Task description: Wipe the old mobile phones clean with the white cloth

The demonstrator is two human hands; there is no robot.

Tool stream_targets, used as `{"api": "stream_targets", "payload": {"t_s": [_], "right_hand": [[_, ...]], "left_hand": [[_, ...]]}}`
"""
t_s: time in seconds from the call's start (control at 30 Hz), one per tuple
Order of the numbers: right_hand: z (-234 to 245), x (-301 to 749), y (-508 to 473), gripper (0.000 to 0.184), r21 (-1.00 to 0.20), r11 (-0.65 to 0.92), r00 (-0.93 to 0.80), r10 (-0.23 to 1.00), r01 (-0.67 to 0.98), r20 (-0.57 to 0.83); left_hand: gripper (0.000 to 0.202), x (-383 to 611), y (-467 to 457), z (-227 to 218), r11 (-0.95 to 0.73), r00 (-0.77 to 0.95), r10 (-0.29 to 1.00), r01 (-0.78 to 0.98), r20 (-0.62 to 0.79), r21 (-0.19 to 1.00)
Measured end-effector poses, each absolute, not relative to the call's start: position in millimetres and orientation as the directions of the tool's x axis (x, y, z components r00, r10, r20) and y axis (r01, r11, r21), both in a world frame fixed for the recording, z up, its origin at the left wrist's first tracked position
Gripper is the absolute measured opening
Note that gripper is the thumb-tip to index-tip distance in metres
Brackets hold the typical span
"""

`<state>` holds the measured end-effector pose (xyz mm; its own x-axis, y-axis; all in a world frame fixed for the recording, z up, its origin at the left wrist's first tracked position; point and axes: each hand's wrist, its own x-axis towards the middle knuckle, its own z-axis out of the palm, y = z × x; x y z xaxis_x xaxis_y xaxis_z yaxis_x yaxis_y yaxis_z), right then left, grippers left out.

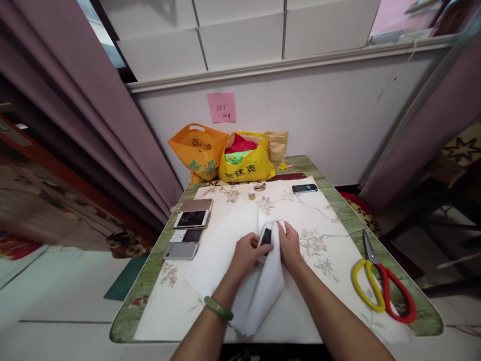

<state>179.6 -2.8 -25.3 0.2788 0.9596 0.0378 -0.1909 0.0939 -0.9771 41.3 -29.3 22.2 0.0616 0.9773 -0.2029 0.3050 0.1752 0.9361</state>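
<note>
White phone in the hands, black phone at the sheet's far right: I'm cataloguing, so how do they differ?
The white rectangular phone is in the left hand, partly covered by white cloth; the black rectangular phone lies uncovered on the cream floral sheet. The white phone's casing is pale; the black phone's is dark.

Pink note (221,107): "357". Orange bag (198,153): "香遇". Yellow bag (263,167): "达克".
</note>
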Motion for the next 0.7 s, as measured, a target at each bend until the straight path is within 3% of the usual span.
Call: {"api": "stream_targets", "payload": {"t_s": [0.1, 0.17, 0.27, 0.37, 0.43, 0.5, 0.7], "right_hand": [[-23.6, 178.4, -3.2, 0.034, -0.972, 0.075, 0.308, 0.951, -0.224, 0.003], [-21.6, 178.8, -4.1, 0.034, -0.961, 0.066, 0.313, 0.95, -0.268, -0.022], [-17.2, 180.8, -6.2, 0.036, -0.966, 0.063, 0.247, 0.969, -0.251, -0.001], [-12.2, 182.8, -8.5, 0.035, -0.991, 0.087, 0.09, 0.993, -0.105, 0.078], [-9.9, 183.7, -9.2, 0.03, -0.992, 0.126, 0.026, 0.992, -0.006, 0.126], [-9.1, 184.5, -9.2, 0.027, -0.986, 0.162, 0.004, 0.987, 0.046, 0.162], [-15.0, 184.9, -7.7, 0.029, -0.988, 0.156, 0.009, 0.988, 0.013, 0.156]], "left_hand": [[0.024, 33.9, -31.9, 27.6, 0.224, 0.258, 0.923, 0.242, -0.286, 0.944], [0.023, 29.7, -29.2, 33.5, 0.277, 0.234, 0.922, 0.159, -0.308, 0.948], [0.029, 29.9, -19.6, 41.9, 0.298, 0.022, 0.954, -0.118, -0.297, 0.947], [0.038, 41.4, -9.0, 43.7, 0.141, -0.247, 0.934, -0.407, -0.257, 0.903], [0.04, 52.4, -5.3, 39.2, 0.011, -0.349, 0.913, -0.492, -0.209, 0.87], [0.042, 61.4, -5.3, 31.4, -0.034, -0.344, 0.926, -0.488, -0.156, 0.872], [0.037, 57.8, -11.0, 20.2, 0.119, -0.274, 0.946, -0.2, -0.172, 0.973]]}}
